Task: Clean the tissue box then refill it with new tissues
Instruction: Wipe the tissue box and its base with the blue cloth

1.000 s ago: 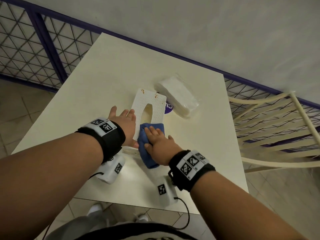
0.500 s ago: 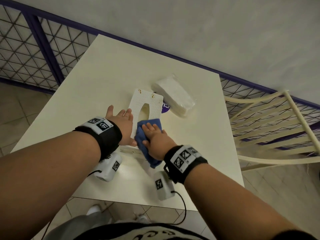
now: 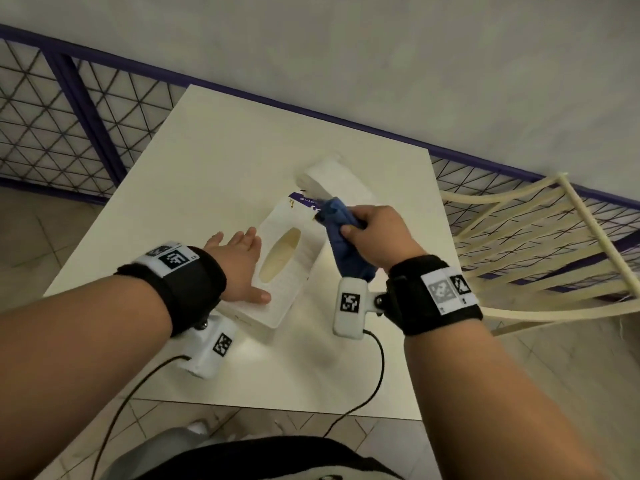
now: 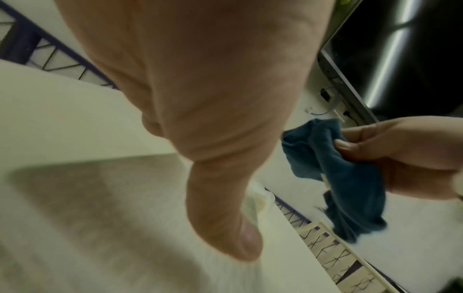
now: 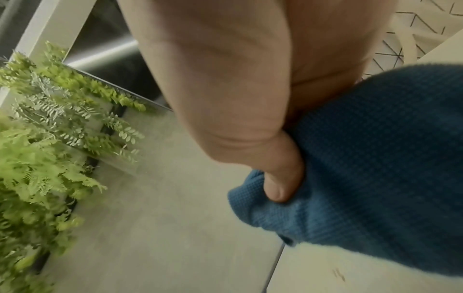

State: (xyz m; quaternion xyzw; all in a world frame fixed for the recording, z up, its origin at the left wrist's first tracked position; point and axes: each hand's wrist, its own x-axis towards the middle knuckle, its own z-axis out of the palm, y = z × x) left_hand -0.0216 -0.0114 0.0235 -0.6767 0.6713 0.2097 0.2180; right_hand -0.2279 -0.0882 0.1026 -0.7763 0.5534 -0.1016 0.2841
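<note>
The tissue box (image 3: 282, 268) is steadied on the table (image 3: 214, 174) under the flat, straight-fingered left hand (image 3: 239, 268); a blue cloth (image 3: 343, 237) is gripped in the curled right hand (image 3: 381, 237), raised just beside the box, with the tissue pack (image 3: 332, 181) beyond it

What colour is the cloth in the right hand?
Blue; the cloth shows best in the right wrist view.

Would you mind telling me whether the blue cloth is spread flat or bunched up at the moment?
Bunched up. The right hand grips the blue cloth in a crumpled wad, lifted clear of the tissue box, its loose end hanging.
</note>
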